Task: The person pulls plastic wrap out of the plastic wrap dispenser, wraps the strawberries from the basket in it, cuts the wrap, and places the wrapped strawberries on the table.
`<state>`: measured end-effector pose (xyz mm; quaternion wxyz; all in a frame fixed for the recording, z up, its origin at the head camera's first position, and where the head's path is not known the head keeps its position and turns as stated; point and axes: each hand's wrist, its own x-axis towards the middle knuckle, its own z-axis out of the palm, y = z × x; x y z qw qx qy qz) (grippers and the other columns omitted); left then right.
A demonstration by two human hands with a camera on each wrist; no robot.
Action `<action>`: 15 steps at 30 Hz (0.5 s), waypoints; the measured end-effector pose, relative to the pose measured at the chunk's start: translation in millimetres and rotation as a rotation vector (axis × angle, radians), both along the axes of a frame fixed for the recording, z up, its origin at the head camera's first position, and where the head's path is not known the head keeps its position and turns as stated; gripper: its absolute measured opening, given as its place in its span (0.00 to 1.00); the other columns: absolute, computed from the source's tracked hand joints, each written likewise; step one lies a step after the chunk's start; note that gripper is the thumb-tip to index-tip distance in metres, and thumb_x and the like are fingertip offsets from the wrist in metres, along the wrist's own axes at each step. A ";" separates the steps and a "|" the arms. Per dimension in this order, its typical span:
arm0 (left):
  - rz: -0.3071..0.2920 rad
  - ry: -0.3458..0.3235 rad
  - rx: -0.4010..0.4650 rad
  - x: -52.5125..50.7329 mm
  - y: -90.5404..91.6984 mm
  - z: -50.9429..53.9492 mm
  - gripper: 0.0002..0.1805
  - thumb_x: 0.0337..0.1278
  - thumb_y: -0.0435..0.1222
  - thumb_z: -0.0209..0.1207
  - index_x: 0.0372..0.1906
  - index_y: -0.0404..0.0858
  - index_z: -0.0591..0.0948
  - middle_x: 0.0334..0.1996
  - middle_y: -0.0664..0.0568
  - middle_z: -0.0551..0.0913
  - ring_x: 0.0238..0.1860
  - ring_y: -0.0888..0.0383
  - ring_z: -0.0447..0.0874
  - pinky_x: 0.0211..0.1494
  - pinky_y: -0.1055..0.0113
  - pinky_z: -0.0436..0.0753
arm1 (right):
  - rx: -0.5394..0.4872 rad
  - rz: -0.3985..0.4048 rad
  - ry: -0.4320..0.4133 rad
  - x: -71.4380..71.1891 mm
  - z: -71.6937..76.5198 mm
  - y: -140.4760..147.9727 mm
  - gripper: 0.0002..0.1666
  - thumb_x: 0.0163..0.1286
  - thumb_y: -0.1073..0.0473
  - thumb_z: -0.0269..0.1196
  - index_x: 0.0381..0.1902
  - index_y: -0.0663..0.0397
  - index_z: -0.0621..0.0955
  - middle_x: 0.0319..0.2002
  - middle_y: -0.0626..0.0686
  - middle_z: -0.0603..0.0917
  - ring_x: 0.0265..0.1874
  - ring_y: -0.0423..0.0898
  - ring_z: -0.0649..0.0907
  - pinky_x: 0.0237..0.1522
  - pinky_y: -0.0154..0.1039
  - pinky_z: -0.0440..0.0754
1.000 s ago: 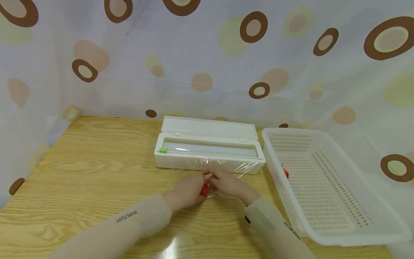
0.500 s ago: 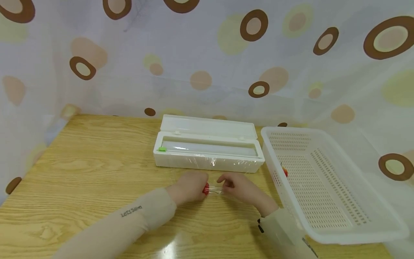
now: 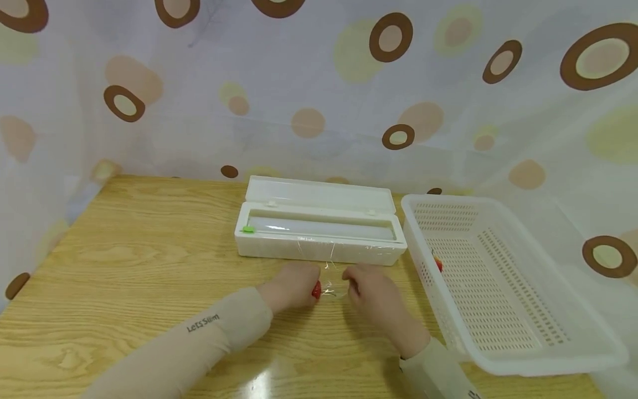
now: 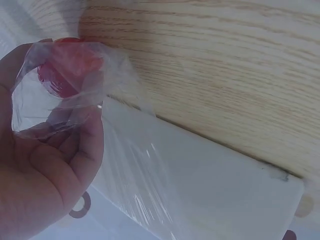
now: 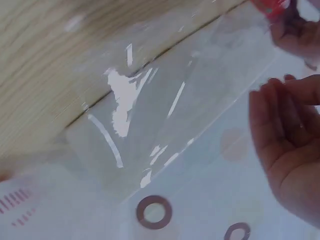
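My left hand [image 3: 295, 284] grips a small round red item [image 3: 316, 290] with a thin stem, just in front of the white film box [image 3: 319, 250]. In the left wrist view, clear film [image 4: 120, 75] lies over the red item [image 4: 67, 70] and the fingers of the left hand [image 4: 55, 165]. Wrinkled film stretches between the item and the box. To the right, my right hand [image 3: 376, 299] is beside the film, fingers loosely bent. The right wrist view shows the right hand [image 5: 290, 140] with its fingers curved and nothing visible in them.
At the right stands a white perforated basket [image 3: 535, 266] with a small red item [image 3: 438, 264] inside near its left wall. The film box has its lid [image 3: 319, 194] raised at the back and a green slider [image 3: 248, 229] at its left end. A patterned curtain hangs behind the wooden table [image 3: 124, 255].
My right hand has drawn away to the right from the left hand, and its fingers have loosened. The left hand keeps its grip on the red item, almost in place.
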<state>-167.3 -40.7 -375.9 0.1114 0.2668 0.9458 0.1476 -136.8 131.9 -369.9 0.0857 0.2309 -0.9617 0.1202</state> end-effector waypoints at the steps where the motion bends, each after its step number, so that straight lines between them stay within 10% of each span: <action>1: 0.003 -0.008 0.012 -0.3 -0.5 0.0 0.10 0.43 0.31 0.65 0.23 0.40 0.73 0.20 0.56 0.72 0.24 0.61 0.68 0.29 0.70 0.71 | -0.020 0.055 0.021 4.6 -0.7 -4.8 0.08 0.55 0.71 0.60 0.32 0.55 0.81 0.31 0.50 0.83 0.30 0.45 0.81 0.30 0.37 0.79; 5: 0.002 -0.010 0.016 -2.2 -0.9 -1.0 0.11 0.45 0.32 0.63 0.21 0.40 0.71 0.18 0.56 0.70 0.23 0.60 0.67 0.28 0.70 0.70 | 0.026 0.222 0.043 14.5 -10.8 -19.1 0.08 0.55 0.69 0.61 0.34 0.57 0.78 0.28 0.48 0.80 0.30 0.44 0.79 0.30 0.35 0.78; 15: 0.020 -0.070 0.006 -7.6 -1.7 0.8 0.12 0.45 0.34 0.64 0.21 0.41 0.70 0.19 0.55 0.69 0.23 0.59 0.66 0.28 0.69 0.68 | 0.016 0.195 0.088 2.8 -31.2 -20.9 0.14 0.53 0.69 0.66 0.38 0.57 0.78 0.35 0.50 0.79 0.39 0.46 0.79 0.43 0.39 0.80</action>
